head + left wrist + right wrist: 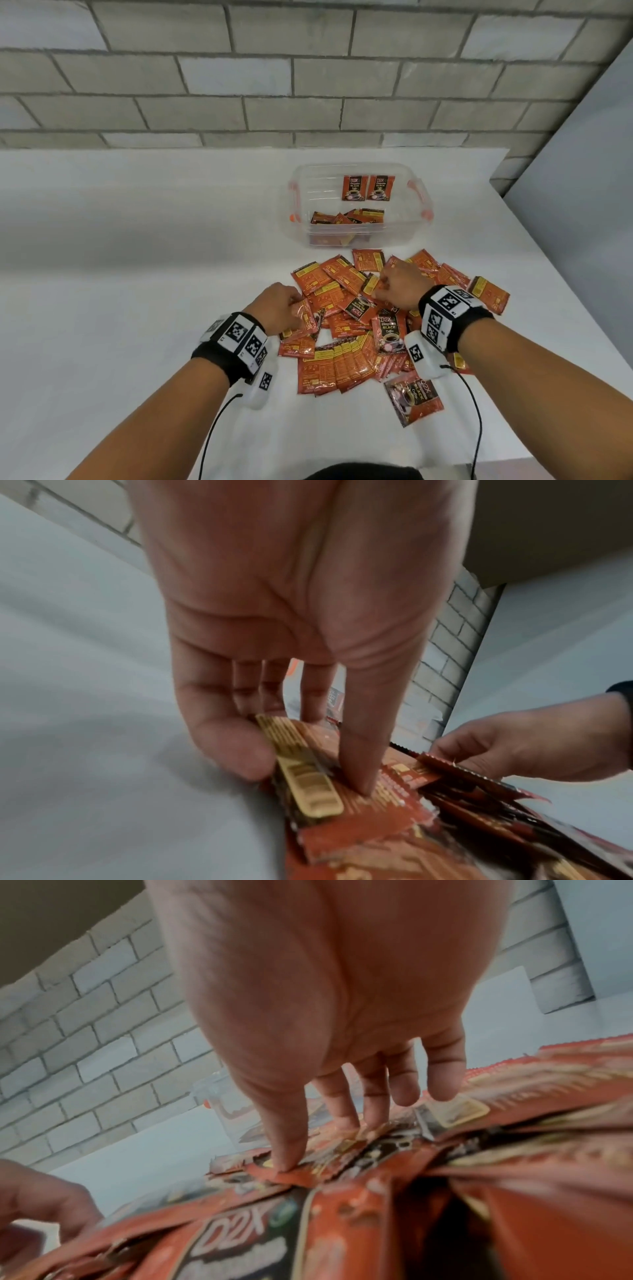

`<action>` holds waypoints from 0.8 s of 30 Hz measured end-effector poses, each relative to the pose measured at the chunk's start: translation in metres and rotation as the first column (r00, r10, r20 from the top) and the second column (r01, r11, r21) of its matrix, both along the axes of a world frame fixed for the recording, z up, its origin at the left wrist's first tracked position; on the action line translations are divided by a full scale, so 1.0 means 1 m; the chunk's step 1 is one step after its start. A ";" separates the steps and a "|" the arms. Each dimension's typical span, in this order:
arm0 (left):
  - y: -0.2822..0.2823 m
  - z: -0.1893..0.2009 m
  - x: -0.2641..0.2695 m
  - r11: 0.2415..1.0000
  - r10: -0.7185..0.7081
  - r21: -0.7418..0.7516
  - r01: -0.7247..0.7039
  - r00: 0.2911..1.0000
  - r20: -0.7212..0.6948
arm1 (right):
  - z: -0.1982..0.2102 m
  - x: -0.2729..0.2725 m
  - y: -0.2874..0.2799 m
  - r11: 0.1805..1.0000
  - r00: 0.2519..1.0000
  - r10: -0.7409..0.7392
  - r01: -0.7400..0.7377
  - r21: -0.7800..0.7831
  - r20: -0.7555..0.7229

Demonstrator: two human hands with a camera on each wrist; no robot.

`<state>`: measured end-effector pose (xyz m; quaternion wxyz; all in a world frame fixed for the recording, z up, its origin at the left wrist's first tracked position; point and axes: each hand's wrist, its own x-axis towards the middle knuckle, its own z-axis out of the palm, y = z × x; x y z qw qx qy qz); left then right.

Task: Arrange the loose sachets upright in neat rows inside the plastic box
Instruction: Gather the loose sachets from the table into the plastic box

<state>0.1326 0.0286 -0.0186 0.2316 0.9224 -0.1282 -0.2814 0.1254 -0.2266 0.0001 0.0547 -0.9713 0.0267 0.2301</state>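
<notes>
two upright sachets (368, 187) in box (416, 233).

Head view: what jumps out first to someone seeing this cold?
The heap of red-orange sachets spread over the white table, nearest the person, with both hands in it: the left hand pinches a sachet at the heap's left edge, the right hand digs in near the middle. Behind the heap stands the clear plastic box with orange latches, two sachets upright at its far wall and a few more lying near its front.
</notes>
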 end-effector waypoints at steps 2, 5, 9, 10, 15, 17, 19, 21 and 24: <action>0.000 -0.005 0.001 1.000 0.015 0.001 -0.015 1.000 0.014 | 0.002 -0.002 -0.001 0.993 0.998 -0.069 0.067 0.101 0.017; 0.003 -0.007 0.004 0.998 0.052 -0.036 -0.052 0.998 0.021 | 0.007 -0.005 -0.004 0.920 0.970 -0.239 0.213 0.328 0.040; 0.011 0.001 0.005 0.981 0.122 -0.147 -0.130 0.990 -0.064 | 0.026 -0.009 -0.007 0.839 0.933 -0.358 0.327 0.436 -0.011; 0.012 0.004 0.006 0.975 0.130 -0.170 -0.143 0.988 -0.081 | 0.031 -0.011 -0.005 0.846 0.941 -0.335 0.319 0.428 -0.039; 0.002 0.014 0.017 0.965 0.125 -0.216 -0.150 0.984 -0.125 | 0.026 -0.022 0.025 0.952 0.982 -0.115 0.151 0.267 -0.147; -0.004 0.011 0.022 0.970 0.138 -0.187 -0.157 0.984 -0.110 | 0.016 -0.023 0.033 0.977 0.989 -0.079 0.101 0.186 -0.124; -0.008 0.008 0.026 0.976 0.141 -0.151 -0.157 0.984 -0.111 | 0.011 -0.023 0.038 0.990 0.994 -0.065 0.075 0.121 -0.084; -0.009 0.006 0.029 0.988 0.103 -0.108 -0.114 0.989 -0.106 | 0.009 -0.023 0.039 0.994 0.995 -0.071 0.076 0.082 -0.067; -0.011 0.006 0.033 0.998 0.039 -0.047 -0.043 0.995 -0.091 | 0.006 -0.026 0.040 0.992 0.994 -0.101 0.104 0.075 -0.049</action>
